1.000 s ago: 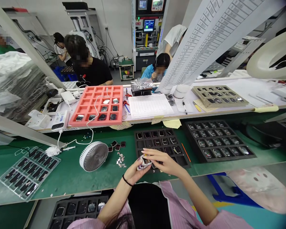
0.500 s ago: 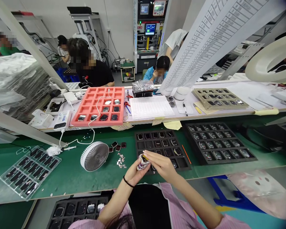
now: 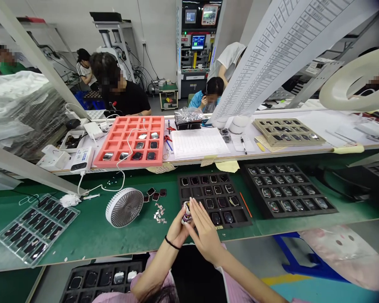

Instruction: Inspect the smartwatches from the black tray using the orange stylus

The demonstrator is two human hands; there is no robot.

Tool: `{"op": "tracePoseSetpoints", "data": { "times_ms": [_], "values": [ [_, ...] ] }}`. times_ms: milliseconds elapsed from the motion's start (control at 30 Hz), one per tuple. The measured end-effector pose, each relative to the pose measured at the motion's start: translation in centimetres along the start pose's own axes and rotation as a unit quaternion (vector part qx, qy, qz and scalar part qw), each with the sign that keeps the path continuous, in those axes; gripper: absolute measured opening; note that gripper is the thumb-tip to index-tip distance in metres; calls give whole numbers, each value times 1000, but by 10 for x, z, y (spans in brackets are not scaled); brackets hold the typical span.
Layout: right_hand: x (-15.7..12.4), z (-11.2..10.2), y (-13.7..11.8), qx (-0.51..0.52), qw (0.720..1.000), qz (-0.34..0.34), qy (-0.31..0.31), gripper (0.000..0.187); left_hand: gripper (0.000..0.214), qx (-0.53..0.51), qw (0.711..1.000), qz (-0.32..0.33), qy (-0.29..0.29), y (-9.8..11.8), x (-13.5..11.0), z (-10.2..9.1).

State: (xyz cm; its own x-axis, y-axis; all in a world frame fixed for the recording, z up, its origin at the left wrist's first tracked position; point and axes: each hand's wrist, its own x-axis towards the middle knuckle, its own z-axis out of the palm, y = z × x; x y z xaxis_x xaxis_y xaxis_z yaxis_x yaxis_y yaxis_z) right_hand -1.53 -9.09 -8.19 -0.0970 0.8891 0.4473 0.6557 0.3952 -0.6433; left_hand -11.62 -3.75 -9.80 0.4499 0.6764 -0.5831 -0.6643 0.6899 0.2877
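My left hand (image 3: 177,227), with a black band on its wrist, is closed around a small smartwatch case (image 3: 186,213). Bits of white, yellow and purple show on the case, but its details are too small to tell. Over its right side lies my right hand (image 3: 205,230), fingers straight and together, its thumb at the lower end of the case. Between them the two hands hide most of it. Just behind is a black foam tray (image 3: 185,193) with watch cases in its pockets.
Left of my hands are small silvery pieces (image 3: 159,213), dark watch parts (image 3: 156,196), a round white fan (image 3: 125,207) and a clear tray (image 3: 38,229). An orange stick (image 3: 245,205) and another black tray (image 3: 290,189) lie right. A pink tray (image 3: 129,142) sits on the shelf. Co-workers sit beyond.
My right hand has come in lower and closer to my body, its fingers now more upright against the watch case. The case has turned in my left hand, and less of it shows.
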Motion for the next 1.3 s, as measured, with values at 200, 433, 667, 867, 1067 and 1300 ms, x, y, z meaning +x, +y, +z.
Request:
{"op": "tracePoseSetpoints", "data": {
  "times_ms": [200,433,667,867,1067,1300],
  "values": [
    [-15,0,23,155,974,143,-77,59,41,274,951,141,12,14,0,-1],
    [-21,0,62,406,841,350,-66,60,56,633,702,323,-42,7,-1,-2],
    [-24,39,76,342,863,371,-22,48,77,782,538,305,-74,-26,2,-22],
    [-32,53,79,358,838,411,-4,51,78,799,504,299,-131,5,23,-65],
    [-27,24,73,539,703,463,-14,54,15,858,465,213,43,54,45,-145],
    [-12,14,55,633,628,452,-7,52,13,894,412,162,76,45,63,-180]
  ]
}}
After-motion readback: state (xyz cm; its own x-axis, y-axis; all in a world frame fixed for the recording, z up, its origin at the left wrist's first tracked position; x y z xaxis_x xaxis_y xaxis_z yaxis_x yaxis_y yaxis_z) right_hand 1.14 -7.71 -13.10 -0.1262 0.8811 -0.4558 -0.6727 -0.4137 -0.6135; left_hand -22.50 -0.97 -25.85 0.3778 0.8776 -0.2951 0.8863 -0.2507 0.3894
